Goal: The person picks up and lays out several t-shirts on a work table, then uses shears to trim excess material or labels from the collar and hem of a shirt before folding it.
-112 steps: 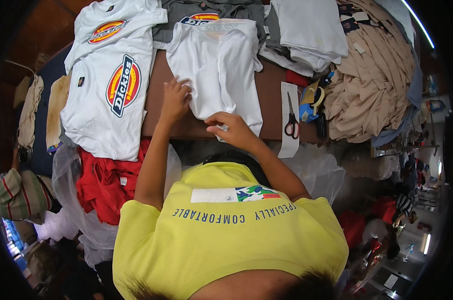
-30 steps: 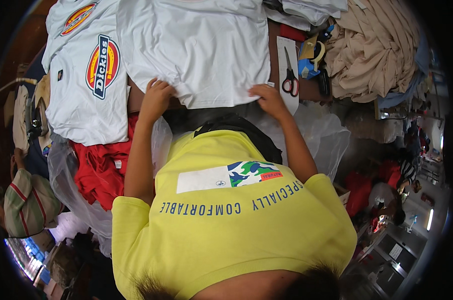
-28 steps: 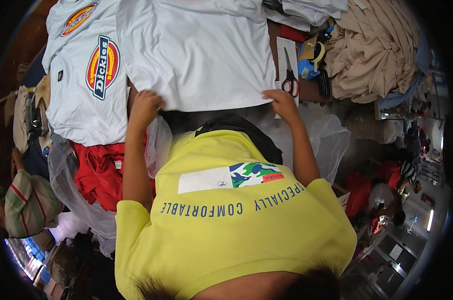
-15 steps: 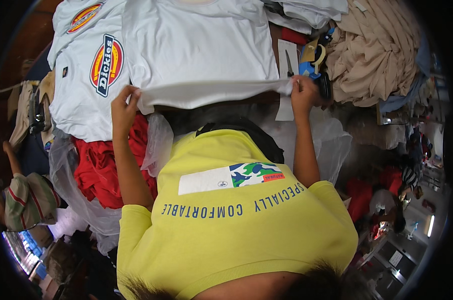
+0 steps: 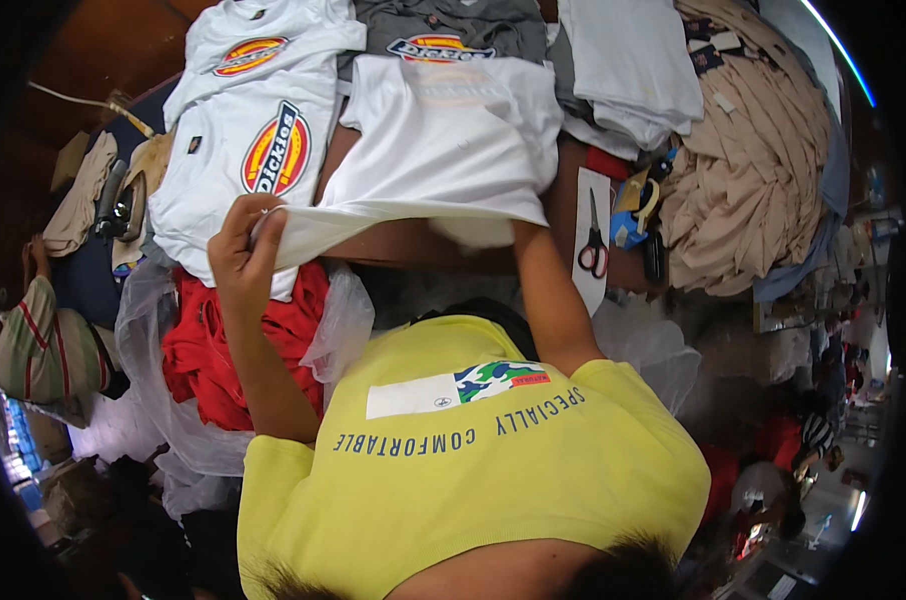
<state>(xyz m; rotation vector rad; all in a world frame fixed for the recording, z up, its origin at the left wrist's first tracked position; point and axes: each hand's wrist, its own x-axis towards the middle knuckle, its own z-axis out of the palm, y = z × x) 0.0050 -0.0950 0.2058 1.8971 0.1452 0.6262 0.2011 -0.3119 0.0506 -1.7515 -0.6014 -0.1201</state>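
A white T-shirt (image 5: 443, 145) lies partly on the brown table (image 5: 403, 245), its hem lifted toward me. My left hand (image 5: 246, 245) is closed on the left end of that hem, thumb against fingers. My right forearm (image 5: 558, 300) reaches in under the raised hem, and the cloth hides my right hand. A printed emblem shows faintly through the shirt's far part. Beside it on the left lies another white T-shirt (image 5: 208, 190) with a red, yellow and dark oval print.
Beyond is a grey T-shirt (image 5: 518, 30). To the right lie black-handled scissors (image 5: 593, 250) on a white paper strip, a tape roll (image 5: 646, 203) and a beige garment pile (image 5: 743, 200). Red cloth (image 5: 213, 350) fills a clear plastic bag (image 5: 143, 330). At left is another person (image 5: 53, 340).
My right hand has let go of the hem's right end and gone inside the T-shirt. My left hand still grips the hem. The view has shifted, showing more of the far table.
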